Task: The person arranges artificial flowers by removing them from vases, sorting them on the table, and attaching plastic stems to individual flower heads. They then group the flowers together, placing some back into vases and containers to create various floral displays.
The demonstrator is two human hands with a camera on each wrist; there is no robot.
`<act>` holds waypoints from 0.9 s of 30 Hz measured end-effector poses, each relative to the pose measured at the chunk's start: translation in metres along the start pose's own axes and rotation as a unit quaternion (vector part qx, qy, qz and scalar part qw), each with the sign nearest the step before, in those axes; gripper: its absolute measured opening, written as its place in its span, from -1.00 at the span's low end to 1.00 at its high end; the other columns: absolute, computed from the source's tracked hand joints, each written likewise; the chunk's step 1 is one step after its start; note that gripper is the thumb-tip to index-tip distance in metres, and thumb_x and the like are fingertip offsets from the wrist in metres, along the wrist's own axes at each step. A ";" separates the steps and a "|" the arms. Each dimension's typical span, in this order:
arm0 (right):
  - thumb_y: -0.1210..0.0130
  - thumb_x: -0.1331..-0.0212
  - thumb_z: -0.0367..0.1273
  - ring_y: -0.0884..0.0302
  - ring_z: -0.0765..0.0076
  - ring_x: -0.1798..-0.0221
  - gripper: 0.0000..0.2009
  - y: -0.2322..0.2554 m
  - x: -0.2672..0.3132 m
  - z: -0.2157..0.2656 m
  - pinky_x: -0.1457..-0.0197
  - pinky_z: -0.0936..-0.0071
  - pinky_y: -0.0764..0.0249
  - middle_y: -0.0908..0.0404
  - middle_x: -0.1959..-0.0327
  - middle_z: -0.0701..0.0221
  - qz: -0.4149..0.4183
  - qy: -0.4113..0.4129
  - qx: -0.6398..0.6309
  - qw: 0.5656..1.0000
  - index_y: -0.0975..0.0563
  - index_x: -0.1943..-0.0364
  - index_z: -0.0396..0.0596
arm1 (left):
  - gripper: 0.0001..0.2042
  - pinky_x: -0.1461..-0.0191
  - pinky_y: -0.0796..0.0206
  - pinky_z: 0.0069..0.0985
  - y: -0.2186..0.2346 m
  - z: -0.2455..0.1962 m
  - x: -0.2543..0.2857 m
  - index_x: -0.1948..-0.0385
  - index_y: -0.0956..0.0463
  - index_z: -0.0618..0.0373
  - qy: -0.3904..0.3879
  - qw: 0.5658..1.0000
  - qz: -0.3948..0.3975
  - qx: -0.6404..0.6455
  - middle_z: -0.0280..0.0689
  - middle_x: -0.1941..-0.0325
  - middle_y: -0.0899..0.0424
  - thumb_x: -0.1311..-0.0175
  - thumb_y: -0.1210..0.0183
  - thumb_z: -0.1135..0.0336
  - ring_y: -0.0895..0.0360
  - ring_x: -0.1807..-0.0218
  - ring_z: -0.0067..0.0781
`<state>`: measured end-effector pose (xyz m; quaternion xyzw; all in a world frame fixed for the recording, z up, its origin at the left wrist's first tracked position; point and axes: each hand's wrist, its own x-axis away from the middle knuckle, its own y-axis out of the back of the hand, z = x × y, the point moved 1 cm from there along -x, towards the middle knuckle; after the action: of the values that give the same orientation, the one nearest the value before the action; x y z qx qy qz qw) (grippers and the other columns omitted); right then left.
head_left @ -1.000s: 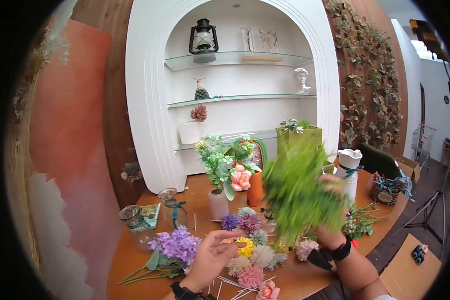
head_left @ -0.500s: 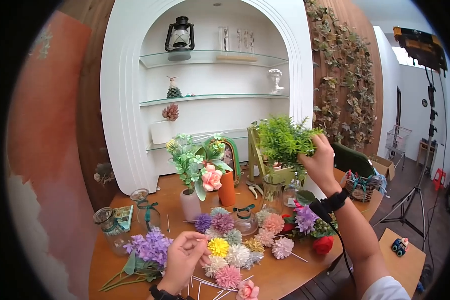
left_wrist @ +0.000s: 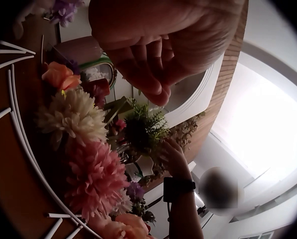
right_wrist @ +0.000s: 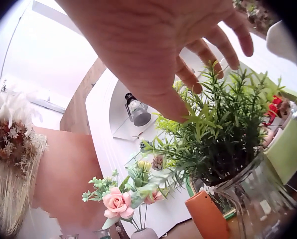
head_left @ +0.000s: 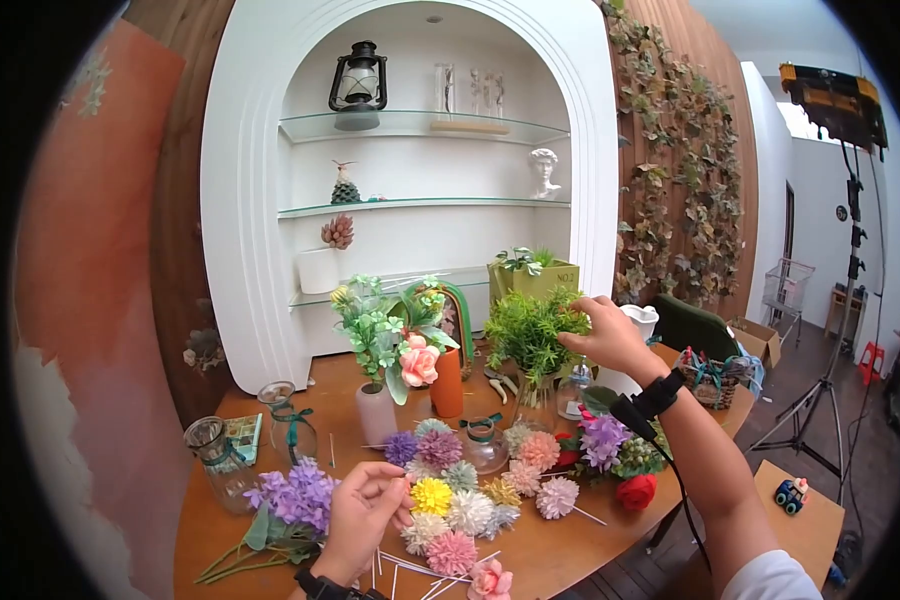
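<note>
My right hand (head_left: 605, 340) is over the bushy green foliage (head_left: 530, 325), which stands in a clear glass vase (head_left: 537, 407). In the right wrist view its fingers (right_wrist: 215, 42) are spread, and the thumb lies among the leaves (right_wrist: 223, 124). The stems go down inside the glass. My left hand (head_left: 368, 515) hovers at the near side of the table, fingers loosely bent and thumb near the fingertips, with nothing seen in it. Beside it are a yellow pompom flower (head_left: 432, 496), a pink one (head_left: 452, 552) and a purple flower bunch (head_left: 295, 495).
Several glass jars (head_left: 292, 425) stand at the left of the wooden table (head_left: 300, 580). Behind the flowers are a pale vase (head_left: 377, 415) with a pink rose and an orange vase (head_left: 448, 385). Red and purple flowers (head_left: 635, 490) lie under my right forearm. Pliers (head_left: 500, 383) lie farther back.
My right hand swung the greenery from the right over to the glass vase, lowered it in, and its fingers have loosened. The left hand has barely moved lately; the head view shifted.
</note>
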<state>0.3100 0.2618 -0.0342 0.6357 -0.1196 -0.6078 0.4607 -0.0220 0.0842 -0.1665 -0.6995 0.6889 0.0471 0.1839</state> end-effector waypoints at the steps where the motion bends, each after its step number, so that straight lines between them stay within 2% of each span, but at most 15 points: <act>1: -0.26 0.00 -0.04 -0.52 -0.04 0.01 -0.36 0.000 0.002 0.002 -0.06 0.17 -0.47 -0.45 -0.01 0.08 -0.001 -0.001 0.001 1.000 -0.42 -0.17 -0.02 | -0.81 0.43 -0.35 -0.67 0.000 0.000 0.000 0.09 -0.39 0.25 -0.001 1.000 0.002 -0.001 -0.23 0.41 -0.61 -0.35 -0.11 0.41 -0.55 0.48 -0.54; 4: -0.26 -0.02 -0.03 -0.52 -0.07 0.02 -0.32 -0.002 0.006 0.013 -0.04 0.14 -0.47 -0.46 0.01 0.07 0.006 0.009 -0.016 1.000 -0.33 -0.24 0.05 | -0.81 0.43 -0.35 -0.67 -0.001 -0.001 0.000 0.09 -0.39 0.25 0.002 1.000 -0.004 -0.002 -0.23 0.41 -0.61 -0.34 -0.11 0.42 -0.55 0.49 -0.54; 7: -0.31 -0.01 -0.10 -0.48 -0.08 -0.05 -0.34 -0.009 0.004 0.016 -0.12 0.21 -0.42 -0.46 0.00 0.04 0.033 0.016 -0.022 0.999 -0.37 -0.22 0.00 | -0.82 0.43 -0.35 -0.67 -0.001 -0.001 0.000 0.09 -0.40 0.26 -0.004 1.000 -0.006 -0.008 -0.23 0.42 -0.61 -0.34 -0.11 0.43 -0.55 0.49 -0.54; 8: -0.33 0.02 -0.21 -0.47 -0.05 -0.05 -0.42 -0.016 0.003 0.012 -0.13 0.19 -0.43 -0.45 -0.01 0.09 -0.003 0.044 -0.018 0.999 -0.44 -0.12 -0.08 | -0.82 0.43 -0.35 -0.67 -0.001 -0.001 0.000 0.09 -0.40 0.26 -0.005 1.000 -0.004 -0.008 -0.23 0.42 -0.61 -0.34 -0.11 0.43 -0.55 0.49 -0.54; 9: -0.33 0.02 -0.21 -0.47 -0.05 -0.05 -0.42 -0.015 0.003 0.013 -0.13 0.19 -0.43 -0.45 -0.01 0.09 -0.004 0.043 -0.017 0.999 -0.44 -0.12 -0.08 | -0.82 0.44 -0.35 -0.67 -0.001 -0.002 0.000 0.10 -0.40 0.26 -0.004 1.000 -0.007 -0.010 -0.23 0.42 -0.61 -0.34 -0.10 0.43 -0.55 0.49 -0.54; 12: -0.25 0.09 -0.46 -0.46 -0.02 -0.05 -0.61 -0.014 0.004 0.021 -0.09 0.21 -0.46 -0.46 -0.02 0.18 -0.036 0.112 -0.020 0.993 -0.51 0.08 -0.14 | -0.82 0.44 -0.34 -0.68 0.000 -0.001 0.000 0.10 -0.40 0.26 -0.004 1.000 -0.007 -0.013 -0.23 0.42 -0.61 -0.35 -0.10 0.44 -0.55 0.50 -0.55; 13: -0.25 0.09 -0.46 -0.46 -0.02 -0.05 -0.61 -0.014 0.004 0.020 -0.09 0.21 -0.46 -0.46 -0.02 0.18 -0.036 0.111 -0.020 0.993 -0.51 0.08 -0.14 | -0.82 0.45 -0.34 -0.69 0.000 0.000 0.000 0.10 -0.40 0.26 -0.005 1.000 -0.007 -0.015 -0.24 0.42 -0.61 -0.35 -0.10 0.44 -0.55 0.50 -0.56; 15: -0.22 0.13 -0.51 -0.46 -0.01 -0.04 -0.65 -0.014 0.004 0.020 -0.07 0.22 -0.47 -0.46 0.00 0.20 -0.046 0.169 -0.004 0.985 -0.52 0.14 -0.12 | -0.82 0.45 -0.34 -0.69 0.001 0.000 -0.001 0.10 -0.40 0.26 -0.008 1.000 -0.005 -0.013 -0.24 0.42 -0.61 -0.35 -0.10 0.44 -0.55 0.49 -0.56; 18: -0.21 0.14 -0.53 -0.46 0.01 -0.04 -0.68 -0.015 0.007 0.019 -0.06 0.22 -0.47 -0.46 0.02 0.23 -0.065 0.187 -0.001 0.980 -0.52 0.19 -0.11 | -0.83 0.45 -0.34 -0.70 0.001 0.000 0.000 0.10 -0.40 0.26 -0.008 1.000 -0.006 -0.011 -0.25 0.42 -0.61 -0.35 -0.09 0.44 -0.55 0.49 -0.57; 22: -0.20 0.14 -0.53 -0.47 0.01 -0.02 -0.69 -0.014 0.012 0.019 -0.05 0.21 -0.47 -0.47 0.05 0.24 -0.053 0.143 0.011 0.988 -0.52 0.20 -0.10 | -0.83 0.45 -0.34 -0.69 0.000 -0.001 0.000 0.10 -0.41 0.26 -0.007 1.000 -0.007 -0.007 -0.25 0.42 -0.62 -0.35 -0.10 0.43 -0.55 0.49 -0.57; 24: -0.15 0.10 -0.52 -0.48 0.07 0.02 -0.71 -0.012 0.012 0.017 0.03 0.19 -0.48 -0.49 0.17 0.31 -0.070 0.132 0.019 0.989 -0.53 0.20 -0.03 | -0.83 0.45 -0.34 -0.69 0.000 0.000 -0.001 0.10 -0.41 0.26 -0.007 1.000 -0.006 -0.008 -0.25 0.42 -0.62 -0.35 -0.10 0.43 -0.55 0.49 -0.57; 27: -0.21 0.12 -0.51 -0.49 0.00 0.04 -0.67 -0.009 0.012 0.018 0.01 0.18 -0.48 -0.50 0.12 0.26 -0.050 0.112 0.028 0.992 -0.52 0.16 -0.05 | -0.83 0.45 -0.34 -0.69 0.001 0.000 -0.001 0.11 -0.41 0.26 -0.006 1.000 -0.003 -0.007 -0.25 0.42 -0.62 -0.35 -0.11 0.42 -0.55 0.49 -0.57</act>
<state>0.2936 0.2501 -0.0458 0.7175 -0.0519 -0.5517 0.4222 -0.0226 0.0851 -0.1667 -0.7030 0.6850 0.0559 0.1831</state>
